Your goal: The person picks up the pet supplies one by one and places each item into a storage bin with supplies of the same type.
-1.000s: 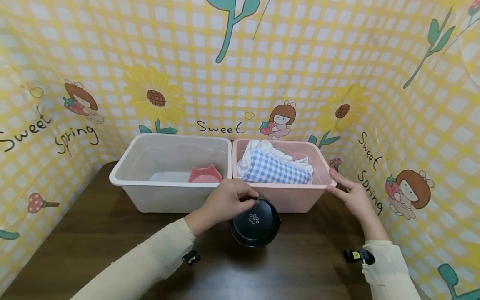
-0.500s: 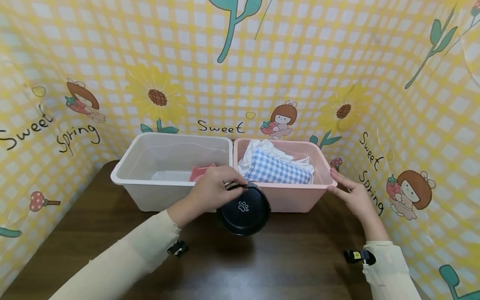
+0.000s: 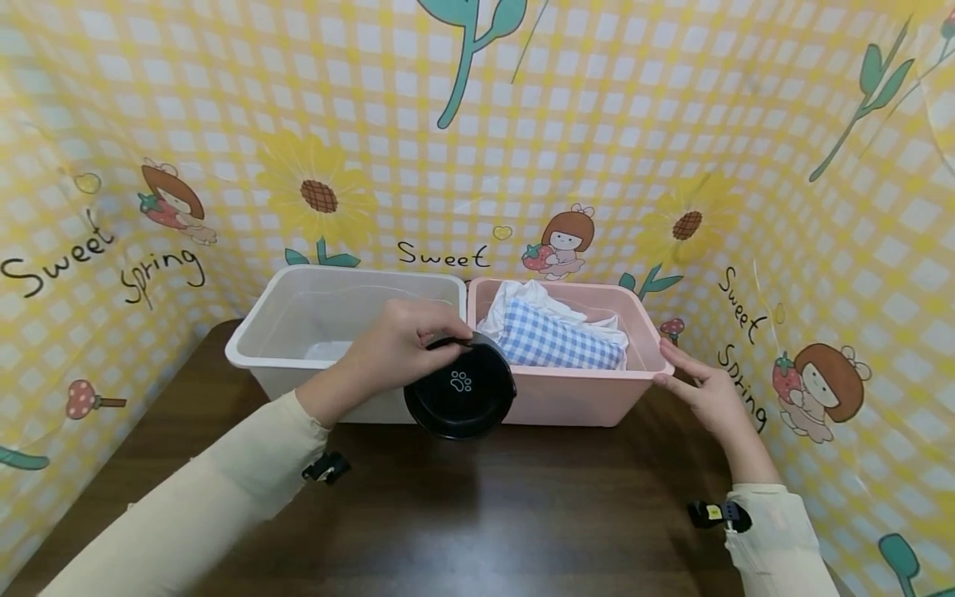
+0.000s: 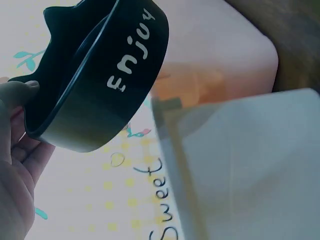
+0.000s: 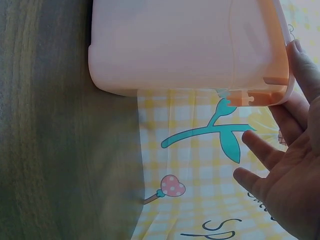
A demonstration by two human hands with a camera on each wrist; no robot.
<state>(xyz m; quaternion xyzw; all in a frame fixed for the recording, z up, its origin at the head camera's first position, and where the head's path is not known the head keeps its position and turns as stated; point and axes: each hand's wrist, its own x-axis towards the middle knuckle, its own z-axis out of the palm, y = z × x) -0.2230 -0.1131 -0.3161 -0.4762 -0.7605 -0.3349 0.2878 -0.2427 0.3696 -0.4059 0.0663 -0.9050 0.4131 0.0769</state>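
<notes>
In the head view my left hand [image 3: 399, 344] pinches the rim of a black pet bowl [image 3: 466, 402] with a white paw print inside. The bowl hangs tilted in front of the place where the two bins meet. Its cat-ear edge and the word "Enjoy" show in the left wrist view. At the right, my right hand [image 3: 705, 398] touches the corner rim of the pink bin [image 3: 574, 402] with thumb and forefinger, the other fingers extended. Inside that bin lies a blue-and-white checked cloth [image 3: 555, 332] with white ruffles.
The light grey bin [image 3: 279, 363] stands against the pink one's left side. Its right interior is hidden behind my left hand. Both bins stand on a dark wooden table [image 3: 522, 514], with a yellow checked backdrop [image 3: 418, 182] behind and at the sides.
My left hand has carried the black bowl left and upward, toward the grey bin. The pink bowl seen earlier in that bin is now hidden. My right hand stays at the rim.
</notes>
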